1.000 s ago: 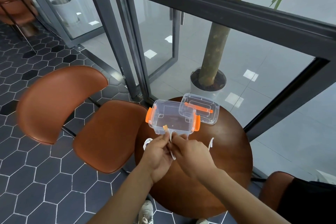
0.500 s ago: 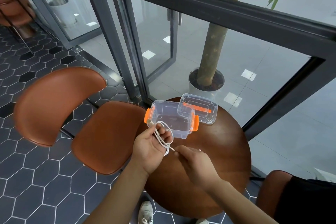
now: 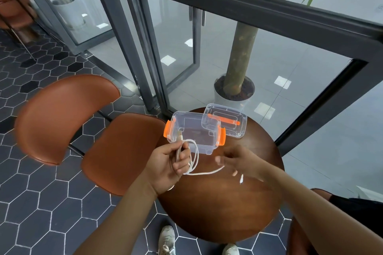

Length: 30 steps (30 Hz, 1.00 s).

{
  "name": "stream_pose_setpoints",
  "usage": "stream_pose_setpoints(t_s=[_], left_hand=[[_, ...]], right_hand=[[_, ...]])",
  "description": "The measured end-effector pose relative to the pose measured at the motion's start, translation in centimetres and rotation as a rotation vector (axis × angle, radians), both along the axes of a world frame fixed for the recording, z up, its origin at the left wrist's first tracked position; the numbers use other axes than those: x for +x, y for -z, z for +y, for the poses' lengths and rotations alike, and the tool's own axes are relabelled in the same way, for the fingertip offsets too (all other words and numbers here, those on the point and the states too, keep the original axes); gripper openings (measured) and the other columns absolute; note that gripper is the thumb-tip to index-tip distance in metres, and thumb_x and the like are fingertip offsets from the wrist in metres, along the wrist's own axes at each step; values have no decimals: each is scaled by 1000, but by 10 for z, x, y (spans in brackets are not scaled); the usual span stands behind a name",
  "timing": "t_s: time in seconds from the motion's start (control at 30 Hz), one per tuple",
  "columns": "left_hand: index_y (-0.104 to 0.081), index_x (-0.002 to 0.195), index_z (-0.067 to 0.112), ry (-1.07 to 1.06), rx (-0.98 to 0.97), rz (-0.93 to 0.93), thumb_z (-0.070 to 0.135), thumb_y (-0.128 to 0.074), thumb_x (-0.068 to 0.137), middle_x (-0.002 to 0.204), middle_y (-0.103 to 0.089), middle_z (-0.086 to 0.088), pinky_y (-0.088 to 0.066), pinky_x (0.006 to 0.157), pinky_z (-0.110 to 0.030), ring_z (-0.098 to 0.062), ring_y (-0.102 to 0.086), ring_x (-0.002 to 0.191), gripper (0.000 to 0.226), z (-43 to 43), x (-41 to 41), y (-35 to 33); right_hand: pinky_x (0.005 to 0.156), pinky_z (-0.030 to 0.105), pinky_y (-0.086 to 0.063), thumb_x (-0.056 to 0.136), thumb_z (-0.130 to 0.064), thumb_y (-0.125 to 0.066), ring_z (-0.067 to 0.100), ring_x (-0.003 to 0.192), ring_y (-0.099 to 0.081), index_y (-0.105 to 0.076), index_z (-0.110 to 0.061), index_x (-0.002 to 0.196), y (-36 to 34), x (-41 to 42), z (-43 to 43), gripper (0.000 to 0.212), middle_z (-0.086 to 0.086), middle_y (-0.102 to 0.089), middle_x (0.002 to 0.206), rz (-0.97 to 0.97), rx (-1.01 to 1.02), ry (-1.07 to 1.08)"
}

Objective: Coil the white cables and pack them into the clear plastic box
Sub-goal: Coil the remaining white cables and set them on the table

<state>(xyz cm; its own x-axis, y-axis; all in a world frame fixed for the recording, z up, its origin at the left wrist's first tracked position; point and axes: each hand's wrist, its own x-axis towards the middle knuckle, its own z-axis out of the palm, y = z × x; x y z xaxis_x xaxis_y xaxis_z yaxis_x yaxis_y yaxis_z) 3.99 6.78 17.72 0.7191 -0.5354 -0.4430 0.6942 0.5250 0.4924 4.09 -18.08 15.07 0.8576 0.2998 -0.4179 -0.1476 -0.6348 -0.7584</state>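
A round, dark wooden table [image 3: 217, 209] is set on a floor of dark hexagonal tiles [image 3: 41, 203]. A brown chair [image 3: 120, 151] with a curved backrest is placed just beside the table's left edge. A second brown chair [image 3: 300, 238] is partly seen at the lower right, and a third [image 3: 14, 12], blurred, at the far upper left. Beyond dark-framed glass doors [image 3: 143, 58], a tree trunk [image 3: 242, 47] is rooted in a white pot [image 3: 219, 97].
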Motion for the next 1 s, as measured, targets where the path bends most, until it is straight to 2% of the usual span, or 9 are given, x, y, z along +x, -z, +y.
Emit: stream_pose_setpoints(t_s=[0.2, 0.3, 0.47, 0.53, 0.67, 0.77, 0.87, 0.93, 1.0], left_hand=[[-65, 82, 10, 277, 302, -99, 23, -54, 92, 70, -62, -8, -34, 51, -20, -12, -49, 51, 20, 4, -1, 11], [-67, 82, 9, 328, 315, -110, 22, -53, 94, 76, -67, -13, -40, 51, -21, -16, -56, 57, 23, 0, -3, 8], [-58, 93, 1, 419, 426, -224, 15, -38, 106, 102, -71, -30, -51, 53, -26, -30, -72, 73, 28, -11, -6, 6], [-58, 101, -3, 393, 456, -233, 16, -38, 107, 111, -70, -31, -55, 62, -31, -37, -72, 92, 29, -12, -7, 8], [-66, 111, -3, 325, 524, -316, 17, -45, 106, 112, -72, -21, -57, 79, -39, -34, -71, 106, 29, -16, -10, 19], [-65, 114, -6, 135, 504, -261, 17, -46, 105, 91, -72, -14, -56, 87, -46, -25, -73, 84, 31, -22, -12, 24], [-66, 104, -3, -17, 449, -141, 17, -48, 102, 82, -67, -14, -54, 61, -31, -18, -63, 65, 28, -31, -15, 26], [-68, 106, 0, -77, 376, -48, 23, -50, 99, 91, -68, -18, -52, 62, -29, -20, -63, 72, 30, -33, -18, 28], [-64, 124, 0, -85, 269, 65, 31, -44, 104, 119, -68, -23, -53, 89, -36, -27, -68, 103, 42, -34, -18, 28]], right_hand=[[60, 14, -54, 96, -36, -66, 9, 72, -67, -73, -28, 78, -24, 7, -5, 21, -16, -72, 74, 69, -111, -167], [73, 37, -61, 96, -43, -61, 20, 73, -70, -71, -16, 80, -22, 10, 6, 33, -2, -72, 81, -25, -269, -146], [52, 38, -59, 103, -27, -56, 6, 42, -57, -63, -3, 83, -40, 9, 31, 31, -10, -62, 57, 75, -58, 148], [47, 29, -52, 103, -25, -56, 7, 36, -49, -61, -3, 82, -47, 5, 38, 31, -12, -56, 43, 128, 90, 234], [55, 29, -51, 99, -14, -59, 19, 51, -55, -66, 5, 81, -55, -11, 52, 27, 11, -60, 62, 147, 302, 255], [57, 30, -57, 96, -13, -56, 16, 58, -67, -72, -5, 96, -55, -25, 65, 17, 8, -73, 74, -33, 145, 205], [74, 39, -58, 94, -18, -54, 18, 75, -71, -65, -20, 109, -46, -39, 78, 19, 1, -76, 85, -206, -64, 139], [75, 42, -56, 92, -30, -52, 24, 81, -71, -54, -20, 113, -44, -49, 86, 23, 2, -75, 90, -274, -46, 187], [75, 42, -55, 84, -52, -41, 29, 84, -70, -48, -16, 115, -45, -58, 93, 48, 5, -72, 95, -348, -40, 187]])
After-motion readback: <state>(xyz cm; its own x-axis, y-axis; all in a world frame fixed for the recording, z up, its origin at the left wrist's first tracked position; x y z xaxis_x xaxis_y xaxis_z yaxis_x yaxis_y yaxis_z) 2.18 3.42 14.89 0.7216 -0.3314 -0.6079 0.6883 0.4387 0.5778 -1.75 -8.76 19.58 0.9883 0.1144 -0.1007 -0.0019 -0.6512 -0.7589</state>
